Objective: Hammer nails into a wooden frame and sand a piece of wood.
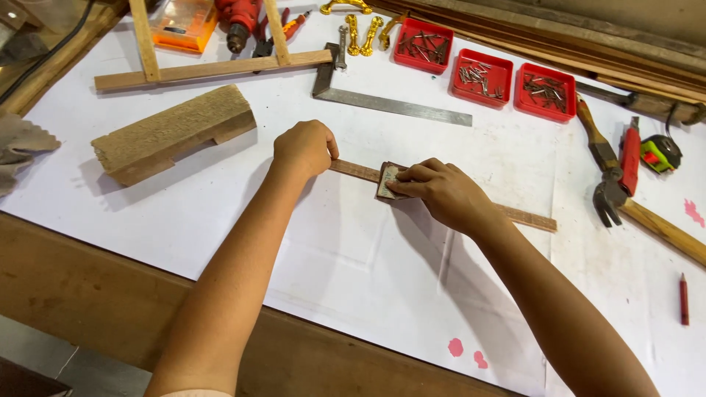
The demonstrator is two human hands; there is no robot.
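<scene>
The left hand [305,149] is closed in a fist, pinning the near end of the thin wooden strip [441,192], which lies flat across the white sheet [353,250]. The right hand [441,192], fingers curled, presses a folded piece of sandpaper [387,181] onto the strip just beside the left hand. Sanding appears in hand; the next stroke likely calls for steady pressure along the strip, with bare sheet in front of it, the steel square [390,103] behind and the hammer [610,184] beyond its far end.

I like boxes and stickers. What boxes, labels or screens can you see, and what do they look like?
Orange case: top left, flat, clear lid.
Three red trays: top right, square, open, holding nails.
Tape measure: far right, green and black, small label.
No screens or signs.
</scene>
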